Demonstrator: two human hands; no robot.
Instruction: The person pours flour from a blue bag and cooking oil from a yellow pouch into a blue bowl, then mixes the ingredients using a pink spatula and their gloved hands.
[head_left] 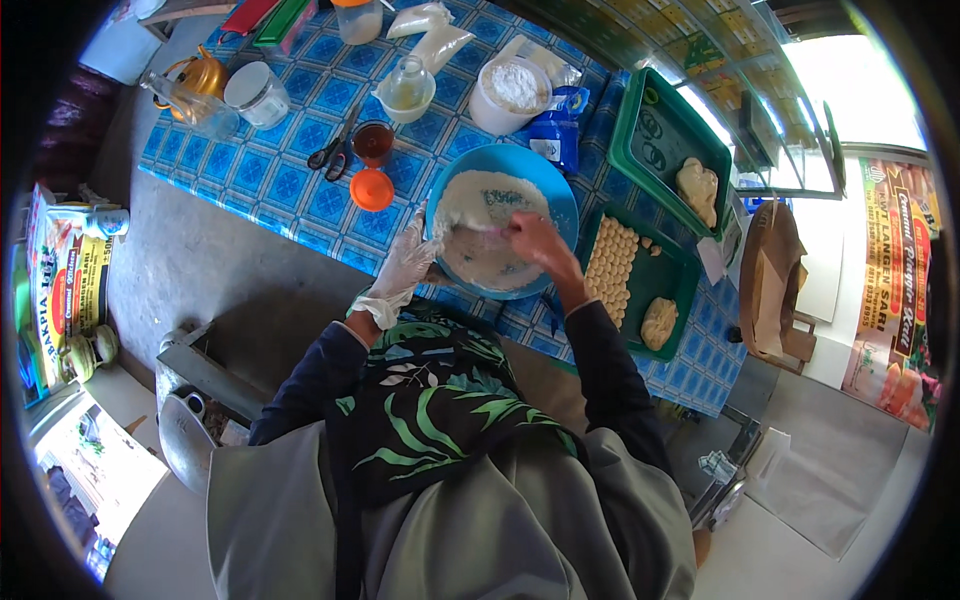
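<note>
A blue bowl (562, 183) of white flour-like powder (480, 262) stands at the table's front edge. My left hand (403, 265), in a clear plastic glove, grips the bowl's left rim. Inside the bowl, my bare right hand (538, 243) is closed round a small pink utensil (495, 232) that dips into the powder; its working end is hidden. Powder coats the bowl's inner wall, and some blue shows through at the middle. Just right of the bowl lies a green tray (648, 290) with rows of small dough balls (611, 262) and a larger dough lump (659, 322).
Behind the bowl are a white tub (498, 118) of powder and a blue packet (556, 130). Scissors (333, 152), an orange lid (371, 190) and a cup of brown liquid (372, 145) lie left. Another green tray (640, 120) holds dough (697, 190) at the right.
</note>
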